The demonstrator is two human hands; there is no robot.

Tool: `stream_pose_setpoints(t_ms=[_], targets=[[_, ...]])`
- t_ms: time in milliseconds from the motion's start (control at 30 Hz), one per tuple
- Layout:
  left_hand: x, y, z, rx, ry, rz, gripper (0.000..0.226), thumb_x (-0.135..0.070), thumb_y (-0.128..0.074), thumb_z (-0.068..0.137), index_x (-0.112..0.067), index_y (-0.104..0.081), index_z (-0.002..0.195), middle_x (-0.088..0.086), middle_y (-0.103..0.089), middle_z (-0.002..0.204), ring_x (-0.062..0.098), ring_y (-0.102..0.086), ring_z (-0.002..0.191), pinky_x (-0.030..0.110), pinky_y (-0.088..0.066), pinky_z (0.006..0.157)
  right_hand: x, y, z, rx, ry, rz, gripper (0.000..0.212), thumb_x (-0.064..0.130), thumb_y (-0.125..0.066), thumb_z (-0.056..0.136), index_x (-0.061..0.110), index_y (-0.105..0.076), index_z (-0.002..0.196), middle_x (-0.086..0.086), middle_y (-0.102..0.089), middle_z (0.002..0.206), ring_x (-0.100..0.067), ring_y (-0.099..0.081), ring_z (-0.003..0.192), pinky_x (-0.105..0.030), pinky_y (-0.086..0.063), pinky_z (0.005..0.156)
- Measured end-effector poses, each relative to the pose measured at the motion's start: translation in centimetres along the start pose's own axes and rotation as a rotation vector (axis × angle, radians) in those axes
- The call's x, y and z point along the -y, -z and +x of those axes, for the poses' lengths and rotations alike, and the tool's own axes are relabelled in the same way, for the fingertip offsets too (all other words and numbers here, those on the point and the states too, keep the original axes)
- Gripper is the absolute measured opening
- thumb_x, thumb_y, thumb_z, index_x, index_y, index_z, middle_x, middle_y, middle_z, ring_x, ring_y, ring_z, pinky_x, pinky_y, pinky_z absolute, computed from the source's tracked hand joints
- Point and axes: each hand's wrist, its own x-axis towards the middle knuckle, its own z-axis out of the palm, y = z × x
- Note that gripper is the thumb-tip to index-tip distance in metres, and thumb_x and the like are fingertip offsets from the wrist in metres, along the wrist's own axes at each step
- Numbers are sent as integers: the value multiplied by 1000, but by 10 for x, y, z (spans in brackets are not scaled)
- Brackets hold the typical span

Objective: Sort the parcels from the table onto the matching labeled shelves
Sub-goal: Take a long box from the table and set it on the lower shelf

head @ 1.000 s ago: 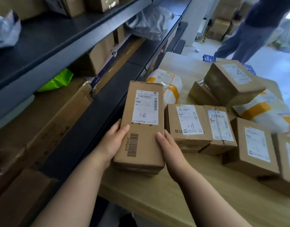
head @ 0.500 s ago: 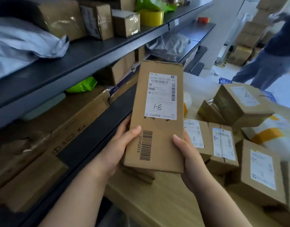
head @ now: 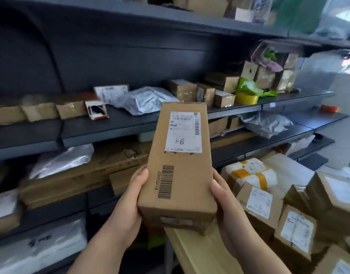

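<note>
Change: The long carton (head: pixel 180 165) has risen from just above the table to a position in front of the shelving, and the view has swung up toward the rack.
Hands: The left hand (head: pixel 130 196) grasps the carton's lower left edge and the right hand (head: pixel 223 200) its lower right edge, fingers wrapped behind.
Carton: Held clear of the table (head: pixel 200 252), long axis pointing away, with the shipping label (head: pixel 183 132) facing the camera.
Risk, misfiling: The handwritten mark could be read as "1-8" or "8-1". The shelf tag (head: pixel 272 104) is too small to read.
Risk, tipping: The grip is at the near end only, so the far end could dip and the carton slide out.
Risk, crowding: The middle shelf (head: pixel 110 125) carries a grey mailer bag (head: pixel 148 99) and small boxes. Pushing in could shove them back.
Surface: Pale wood, with labelled table parcels (head: pixel 259 202) packed touching at the right.
Room: A dark metal rack of several tiers, with bright daylight at upper right.
</note>
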Motion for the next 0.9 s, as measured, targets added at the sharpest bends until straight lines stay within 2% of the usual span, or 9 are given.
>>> stream_pose_setpoints(t_ms=[67, 167, 300, 400, 467, 533, 600, 700, 900], targets=[[-21, 12, -29, -95, -67, -2, 53, -48, -41, 84, -19, -59, 125, 4, -69, 116, 17, -63, 109, 36, -42, 92, 6, -17, -10, 149, 75, -46, 43, 37, -50, 96, 32, -42, 138, 4, -64, 113, 0, -66, 81, -16, -53, 64], [-51, 33, -70, -228, -135, -35, 49, -48, -40, 84, -22, -64, 117, 1, -71, 110, 13, -66, 102, 35, -43, 90, 29, -70, -26, 309, 29, -5, 79, 72, -62, 70, 50, -33, 140, 14, -58, 129, -9, -58, 115, -37, -45, 101], [-77, 82, -130, -384, -193, -39, 44, -48, -35, 91, -26, -65, 115, -2, -72, 109, 10, -67, 98, 35, -44, 85, 41, -146, -35, 453, 21, 34, 78, 70, -62, 71, 47, -35, 140, 15, -59, 129, -8, -59, 115, -34, -45, 100], [-101, 125, -187, -483, -256, -24, 48, -50, -49, 82, -26, -60, 122, -2, -70, 114, 13, -65, 103, 34, -45, 89, 27, -221, -24, 561, 76, -83, 77, 43, -68, 80, 16, -35, 145, 16, -72, 99, 6, -67, 81, -14, -52, 71], [-122, 174, -219, -596, -297, 41, 47, -38, -60, 84, -16, -55, 125, 6, -66, 118, 18, -61, 105, 29, -46, 88, 14, -278, -34, 692, 168, -81, 79, 34, -71, 81, -2, -35, 141, -1, -66, 107, 13, -60, 56, -6, -44, 49], [-136, 225, -273, -730, -330, 187, 64, -50, -66, 81, -13, -50, 131, 8, -62, 120, 17, -57, 103, 25, -44, 87, 12, -352, -61, 784, 120, -36, 51, 17, -53, 96, -4, -36, 140, -7, -52, 117, 15, -54, 45, -5, -40, 44], [-142, 272, -329, -828, -379, 256, 92, -78, -63, 62, -26, -50, 136, -1, -61, 126, 13, -55, 115, 31, -41, 98, 2, -424, -93, 786, 72, -21, 63, 32, -63, 89, 2, -39, 140, -2, -53, 113, 13, -60, 54, -6, -43, 49], [-152, 315, -417, -991, -407, 256, 45, -49, -42, 96, -30, -47, 137, -6, -54, 137, 11, -47, 129, 36, -35, 106, -5, -518, -167, 952, -151, 52, 68, 61, -56, 77, 33, -44, 137, 8, -65, 120, -6, -67, 97, -24, -53, 73], [-156, 359, -580, -1247, -394, 327, 89, -90, -50, 58, -49, -39, 136, -18, -50, 138, 6, -45, 129, 42, -31, 112, -22, -655, -291, 1206, -232, 95, 30, 49, -36, 95, 47, -56, 117, 15, -71, 105, -7, -69, 88, -29, -51, 70]])
